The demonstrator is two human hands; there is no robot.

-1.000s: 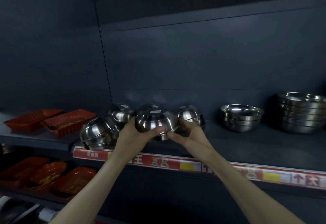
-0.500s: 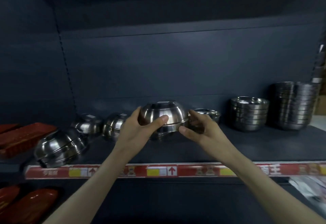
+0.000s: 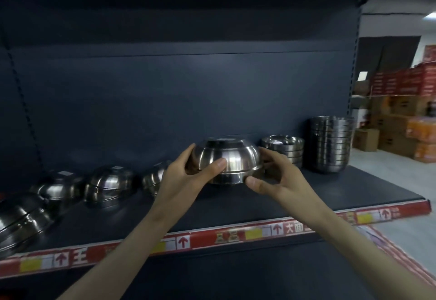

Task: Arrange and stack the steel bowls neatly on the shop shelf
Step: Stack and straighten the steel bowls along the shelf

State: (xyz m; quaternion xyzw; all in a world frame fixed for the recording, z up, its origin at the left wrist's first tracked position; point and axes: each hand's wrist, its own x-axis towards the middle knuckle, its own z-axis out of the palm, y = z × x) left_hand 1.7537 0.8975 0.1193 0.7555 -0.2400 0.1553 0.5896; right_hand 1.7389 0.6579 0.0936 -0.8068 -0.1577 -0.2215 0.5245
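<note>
Head cam: looks fwd + down at a dark grey metal shop shelf (image 3: 259, 207), w/ both bare forearms reaching in from below.
Held item: upside-down shiny steel bowls (image 3: 232, 158), nested, at least 2 rims showing, pale sticker on the top base. They sit mid-shelf, toward the back. Can't tell if the lower rim touches the deck.
L hand (image 3: 186, 174): grips the bowls' left side, thumb laid across the front wall, fingers curled round the far side.
R hand (image 3: 273, 177): holds the right side, thumb tip at the lower rim, fingers curled behind the edge.
Short stack: low pile of upright steel bowls (image 3: 285, 145), just right of the held ones, partly behind the R hand's fingers.
Tall stack: higher column of upright steel bowls (image 3: 330, 144), next right, near the shelf end.
Left row: 3 inverted steel bowl piles (image 3: 111, 184) along the back, the nearest one partly hidden by the L wrist.
Far left: tilted pile of steel bowls (image 3: 21, 219) leaning on its side, cut by the frame edge.
Shelf front: red price strip w/ yellow tags + arrows (image 3: 231, 237).
Backgrnd right: red + brown cardboard cartons (image 3: 401, 111) stacked on the floor, blurry.
</note>
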